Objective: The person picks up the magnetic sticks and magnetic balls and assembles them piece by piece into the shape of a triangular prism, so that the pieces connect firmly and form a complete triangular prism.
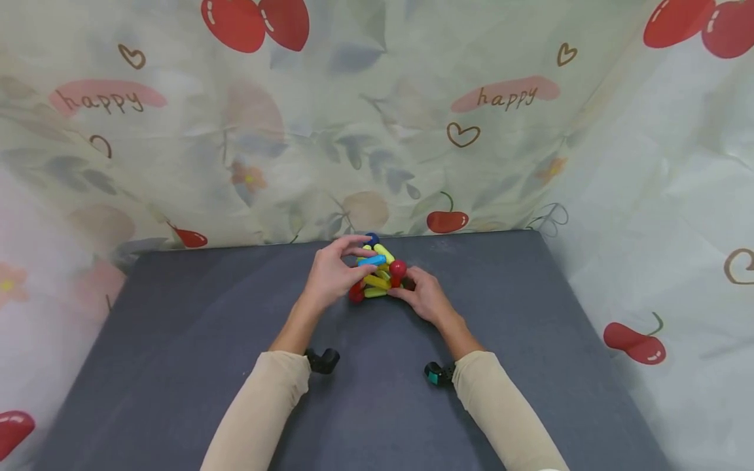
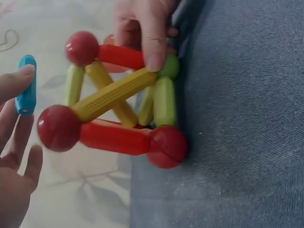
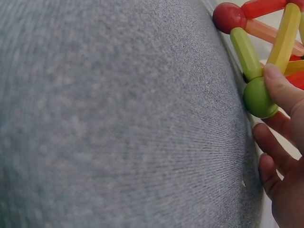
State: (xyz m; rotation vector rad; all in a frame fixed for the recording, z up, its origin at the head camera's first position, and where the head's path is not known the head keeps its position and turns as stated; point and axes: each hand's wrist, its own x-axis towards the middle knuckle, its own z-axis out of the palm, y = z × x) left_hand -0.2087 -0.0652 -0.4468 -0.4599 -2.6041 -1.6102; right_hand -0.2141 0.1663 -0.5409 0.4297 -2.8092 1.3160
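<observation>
A blue magnetic rod (image 2: 29,95) is pinched between the thumb and fingers of my left hand (image 1: 332,273), held beside the top of a frame built from rods and balls. In the left wrist view the frame shows red balls (image 2: 59,128), red rods (image 2: 114,137), a yellow diagonal rod (image 2: 114,95) and light green rods (image 2: 165,102). My right hand (image 1: 430,299) holds the frame at its right lower corner, thumb at the green ball (image 3: 259,98) and the yellow rod's end. A dark blue ball (image 1: 372,239) shows at the frame's far top, partly behind my left fingers.
The frame stands near the back edge of a dark grey table (image 1: 235,340). Behind it hangs a printed curtain (image 1: 318,176), with another white cloth (image 1: 665,209) along the right side. Each wrist carries a small black camera (image 1: 323,361).
</observation>
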